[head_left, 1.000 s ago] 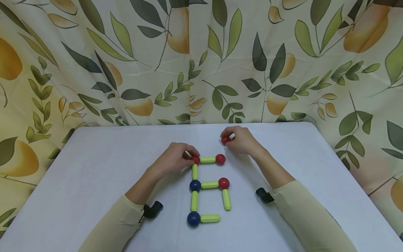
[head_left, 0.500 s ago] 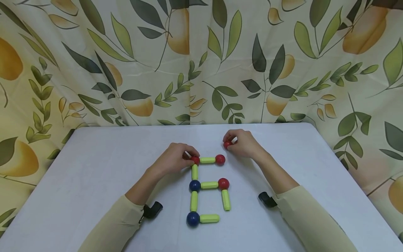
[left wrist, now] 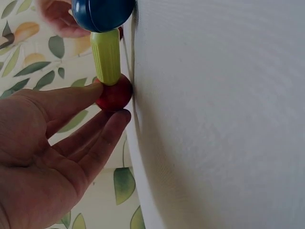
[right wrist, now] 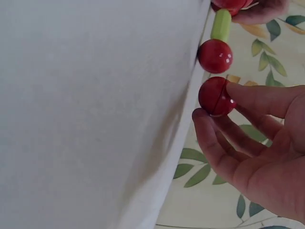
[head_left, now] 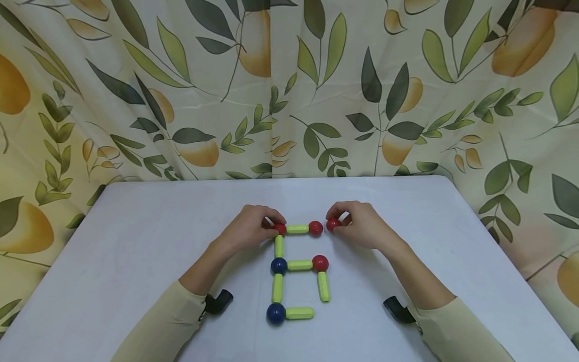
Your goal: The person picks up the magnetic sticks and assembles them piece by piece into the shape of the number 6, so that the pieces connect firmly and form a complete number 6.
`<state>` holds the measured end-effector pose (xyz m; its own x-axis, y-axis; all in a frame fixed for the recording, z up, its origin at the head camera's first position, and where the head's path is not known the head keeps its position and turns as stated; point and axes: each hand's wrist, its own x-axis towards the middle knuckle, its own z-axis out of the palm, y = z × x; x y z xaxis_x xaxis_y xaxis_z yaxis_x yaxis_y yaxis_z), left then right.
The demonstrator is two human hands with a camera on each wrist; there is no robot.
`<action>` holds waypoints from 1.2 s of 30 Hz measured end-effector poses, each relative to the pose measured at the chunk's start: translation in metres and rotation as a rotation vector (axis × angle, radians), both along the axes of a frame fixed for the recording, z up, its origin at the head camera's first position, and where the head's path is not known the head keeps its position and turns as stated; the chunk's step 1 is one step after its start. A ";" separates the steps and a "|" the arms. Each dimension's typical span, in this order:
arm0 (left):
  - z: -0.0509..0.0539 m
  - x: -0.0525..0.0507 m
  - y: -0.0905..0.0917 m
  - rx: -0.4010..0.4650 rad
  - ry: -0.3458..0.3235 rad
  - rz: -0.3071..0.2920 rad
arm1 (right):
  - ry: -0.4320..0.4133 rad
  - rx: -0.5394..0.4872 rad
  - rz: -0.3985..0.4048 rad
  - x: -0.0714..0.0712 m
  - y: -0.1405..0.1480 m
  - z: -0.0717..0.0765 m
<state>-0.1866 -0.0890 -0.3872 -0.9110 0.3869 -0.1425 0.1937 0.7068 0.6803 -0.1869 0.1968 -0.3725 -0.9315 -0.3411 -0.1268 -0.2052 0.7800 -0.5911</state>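
Observation:
My left hand (head_left: 251, 227) pinches the red ball (head_left: 280, 230) at the top-left corner of a figure of balls and yellow-green rods. From that ball one rod (head_left: 297, 230) runs right to a second red ball (head_left: 315, 228). Another rod leads down to a blue ball (head_left: 279, 266). Between thumb and fingers, my right hand (head_left: 362, 224) holds a loose red ball (right wrist: 217, 96), just right of the second red ball. A small gap separates these two in the right wrist view.
Lower in the figure lie a red ball (head_left: 320, 263) with a rod (head_left: 323, 286) pointing down, and a blue ball (head_left: 276, 313) with a rod (head_left: 300, 313) pointing right. A white cloth covers the table (head_left: 158, 226). Behind it hangs a leaf-patterned curtain (head_left: 316, 100).
My right hand has come nearer and slightly right with its red ball, from behind the figure to beside its upper right ball. The left hand stays at the corner ball.

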 end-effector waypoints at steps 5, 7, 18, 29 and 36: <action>0.000 0.000 0.000 -0.005 0.005 0.001 | -0.012 0.004 0.032 0.018 -0.001 0.009; 0.000 0.000 0.000 -0.006 0.008 -0.001 | -0.026 0.004 0.046 0.024 -0.002 0.012; -0.001 0.000 0.001 -0.001 0.014 -0.004 | -0.066 -0.011 0.109 0.054 -0.003 0.023; -0.002 0.000 -0.001 -0.021 0.024 0.007 | -0.149 -0.016 0.256 0.078 -0.006 0.031; -0.001 0.000 0.000 -0.031 0.056 0.014 | -0.212 -0.002 0.331 0.090 -0.007 0.033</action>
